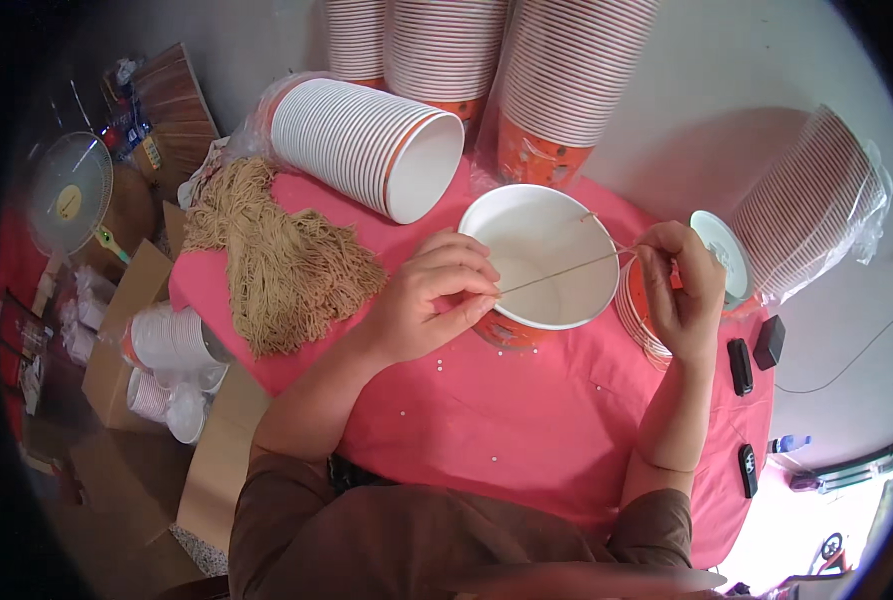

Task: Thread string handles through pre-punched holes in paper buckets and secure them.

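Cord (559, 272), thin and tan, taut across the mouth of the white paper bucket (532, 240) — pinched in both left grip (437, 290) and right grip (683, 282). Probably light, limp, easily tangled — best held near each end.

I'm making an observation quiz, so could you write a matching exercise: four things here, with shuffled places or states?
Column one
1. String
2. Yarn
3. Fan
4. Single bucket

Column two
A. Off the table, far left
B. White inside, mouth facing up
C. Held between left hand and right hand
D. Tan heap

Pairs: 1-C, 2-D, 3-A, 4-B
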The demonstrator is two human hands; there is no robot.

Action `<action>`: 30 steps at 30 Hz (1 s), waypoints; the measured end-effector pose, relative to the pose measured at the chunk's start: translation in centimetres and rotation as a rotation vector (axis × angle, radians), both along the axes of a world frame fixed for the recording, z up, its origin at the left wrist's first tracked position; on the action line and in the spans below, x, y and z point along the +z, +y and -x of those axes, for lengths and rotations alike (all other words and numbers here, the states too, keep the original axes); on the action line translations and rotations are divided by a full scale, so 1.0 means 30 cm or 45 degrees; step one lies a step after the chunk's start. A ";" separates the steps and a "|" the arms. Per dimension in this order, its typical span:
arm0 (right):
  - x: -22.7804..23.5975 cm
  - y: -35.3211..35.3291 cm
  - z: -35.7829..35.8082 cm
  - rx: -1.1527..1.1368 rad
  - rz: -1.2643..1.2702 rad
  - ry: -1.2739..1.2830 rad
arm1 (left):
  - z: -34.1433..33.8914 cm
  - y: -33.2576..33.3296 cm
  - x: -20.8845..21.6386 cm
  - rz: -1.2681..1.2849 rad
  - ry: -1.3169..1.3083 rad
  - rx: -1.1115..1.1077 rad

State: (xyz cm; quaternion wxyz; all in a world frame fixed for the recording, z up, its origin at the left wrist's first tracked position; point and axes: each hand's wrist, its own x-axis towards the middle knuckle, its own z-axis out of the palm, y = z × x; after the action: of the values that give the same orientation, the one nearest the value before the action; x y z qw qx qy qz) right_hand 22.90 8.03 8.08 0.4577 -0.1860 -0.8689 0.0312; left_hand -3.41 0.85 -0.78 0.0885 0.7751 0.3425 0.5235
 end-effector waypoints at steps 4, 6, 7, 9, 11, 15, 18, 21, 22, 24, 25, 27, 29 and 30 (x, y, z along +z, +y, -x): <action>0.000 0.003 -0.003 0.023 0.017 0.033 | 0.017 0.003 -0.002 0.068 0.030 -0.069; 0.001 0.005 -0.004 0.018 0.033 0.046 | 0.016 -0.008 0.023 0.064 0.088 0.004; 0.003 0.005 -0.007 0.036 0.088 0.042 | 0.017 -0.009 0.033 0.059 0.143 0.080; 0.004 0.004 -0.007 0.052 0.136 0.039 | 0.034 -0.002 0.036 0.093 0.183 0.083; 0.003 0.003 -0.003 0.112 0.209 0.057 | 0.055 0.011 0.021 0.050 0.274 0.141; 0.019 0.010 -0.027 0.081 0.393 -0.016 | 0.086 0.044 -0.010 -0.041 0.019 0.039; 0.067 0.031 -0.032 0.153 0.483 -0.216 | 0.086 0.053 -0.058 0.273 -0.590 -0.104; 0.093 0.040 -0.025 0.262 0.576 -0.383 | 0.082 0.047 -0.075 0.553 -0.837 -0.094; 0.106 0.033 -0.017 0.357 0.627 -0.509 | 0.071 0.053 -0.085 0.512 -0.852 -0.078; 0.115 -0.011 -0.009 0.464 0.603 -0.590 | 0.070 0.060 -0.099 0.557 -0.918 -0.098; 0.110 -0.023 -0.007 0.521 0.487 -0.653 | 0.069 0.062 -0.106 0.606 -0.983 -0.109; 0.112 -0.071 -0.010 0.444 0.438 -0.789 | 0.063 0.075 -0.119 0.684 -1.092 -0.146; 0.096 -0.109 -0.007 0.243 0.219 -0.786 | 0.056 0.073 -0.119 0.769 -1.199 -0.184; 0.093 -0.109 -0.015 0.228 0.226 -0.786 | 0.044 0.068 -0.105 0.826 -1.244 -0.224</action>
State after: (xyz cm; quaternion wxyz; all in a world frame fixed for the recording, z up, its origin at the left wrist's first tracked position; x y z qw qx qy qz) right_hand 23.35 4.76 10.88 0.1502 -0.1490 -0.9733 0.0891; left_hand -4.74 2.89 -3.92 0.5113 0.4030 0.3391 0.6791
